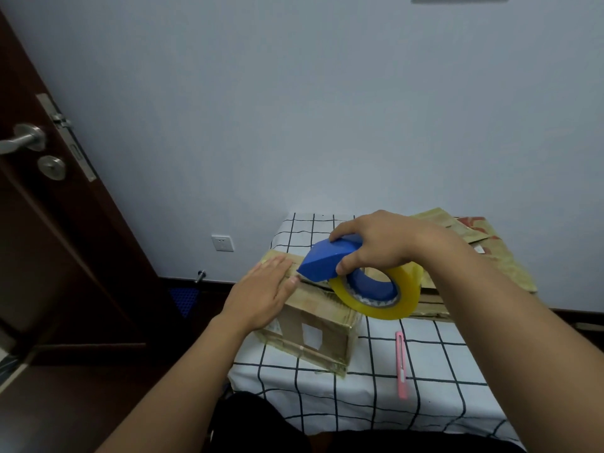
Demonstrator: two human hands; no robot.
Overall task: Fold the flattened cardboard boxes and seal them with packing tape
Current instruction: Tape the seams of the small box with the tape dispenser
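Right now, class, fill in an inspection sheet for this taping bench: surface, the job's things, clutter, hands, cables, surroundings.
Surface: table under a white cloth with black grid lines.
Job's things: folded box on the table; blue tape dispenser with a yellow tape roll over its top seam; flattened boxes behind.
Clutter: pink knife lying right of the box.
Hands: left hand rests flat on the box top; right hand grips the dispenser.
Cables: nothing seen.
Surroundings: dark door at left, wall socket, pale wall.
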